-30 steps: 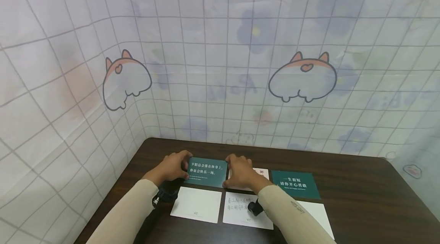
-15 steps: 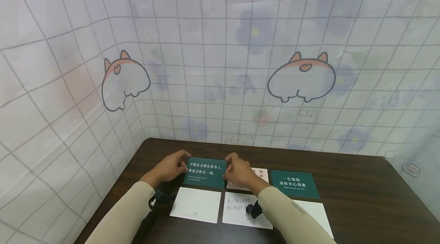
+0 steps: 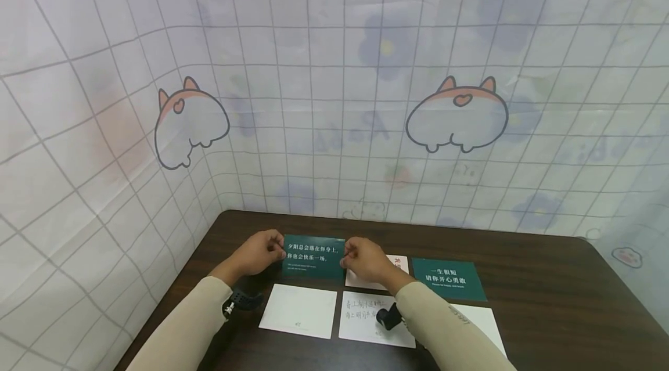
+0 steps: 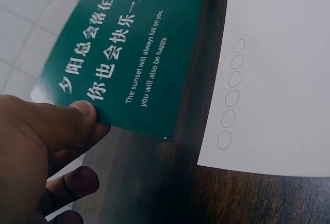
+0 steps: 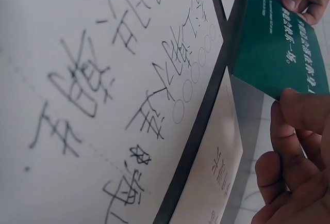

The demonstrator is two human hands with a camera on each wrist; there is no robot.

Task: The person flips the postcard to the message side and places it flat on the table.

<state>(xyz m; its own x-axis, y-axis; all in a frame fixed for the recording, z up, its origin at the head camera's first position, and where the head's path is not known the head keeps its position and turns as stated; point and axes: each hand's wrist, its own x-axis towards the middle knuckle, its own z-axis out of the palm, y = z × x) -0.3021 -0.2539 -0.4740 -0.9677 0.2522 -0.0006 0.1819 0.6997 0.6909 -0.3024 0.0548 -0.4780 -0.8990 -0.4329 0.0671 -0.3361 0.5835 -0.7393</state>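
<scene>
A green postcard (image 3: 313, 263) printed with white Chinese and English lines is held between both hands, tilted up off the dark table. My left hand (image 3: 257, 252) pinches its left edge; in the left wrist view the thumb (image 4: 77, 115) lies on the printed face, with the other fingers behind or below. My right hand (image 3: 366, 259) pinches the opposite edge between thumb and finger, as the right wrist view shows near the card's corner (image 5: 278, 79). Under the right hand lies a pale pink card (image 3: 398, 263) with red characters, partly covered by that hand.
On the table (image 3: 543, 290), a second green postcard (image 3: 449, 279) lies at right. In the front row are a blank white card (image 3: 299, 310), a white card with handwriting (image 3: 360, 330), and another white card (image 3: 483, 324) partly behind the right sleeve. A patterned cloth (image 3: 324, 80) hangs behind.
The green postcard has risen from the table and tilted toward me. Both hands have gone from reaching round its side edges to pinching them. The other cards stay in place.
</scene>
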